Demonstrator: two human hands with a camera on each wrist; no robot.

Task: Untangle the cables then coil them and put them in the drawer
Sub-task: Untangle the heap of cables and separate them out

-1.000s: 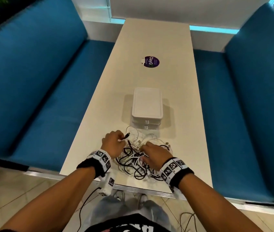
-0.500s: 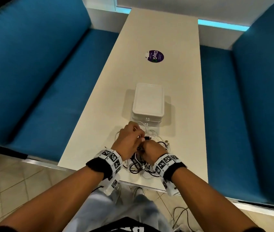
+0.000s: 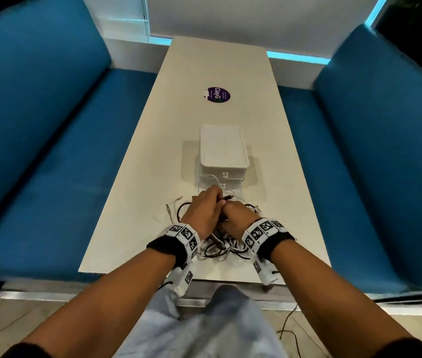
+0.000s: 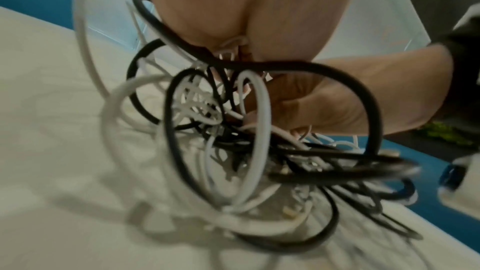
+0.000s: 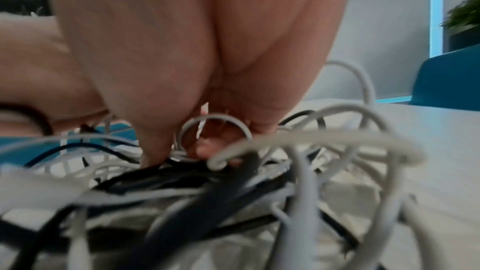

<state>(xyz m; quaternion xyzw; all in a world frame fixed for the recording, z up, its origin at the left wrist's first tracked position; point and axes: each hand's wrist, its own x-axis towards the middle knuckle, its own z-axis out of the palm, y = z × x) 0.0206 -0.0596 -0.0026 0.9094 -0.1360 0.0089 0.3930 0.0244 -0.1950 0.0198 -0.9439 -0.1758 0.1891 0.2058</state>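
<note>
A tangle of black and white cables [image 3: 217, 248] lies on the near end of the white table [image 3: 137, 228], just in front of a small white drawer box [image 3: 223, 153]. My left hand [image 3: 206, 206] and right hand [image 3: 233, 211] are pressed together over the tangle, fingers curled into it. The left hand pinches a black cable whose plug [image 3: 228, 198] pokes out beyond its fingertips. In the left wrist view black and white loops [image 4: 233, 130] hang from both hands. In the right wrist view my right fingers [image 5: 207, 143] curl round the tangled cables [image 5: 215, 174].
Blue padded benches [image 3: 37, 151] run along both sides of the table. A round purple sticker [image 3: 217, 95] sits further up the tabletop. A thin white cable end [image 3: 171, 208] trails left of the tangle. A dark lead [image 3: 289, 329] lies on the tiled floor by my legs.
My hands have come together from apart over the tangle. The left hand has carried the black plug end forward toward the drawer box, and the cable pile has bunched up under the wrists.
</note>
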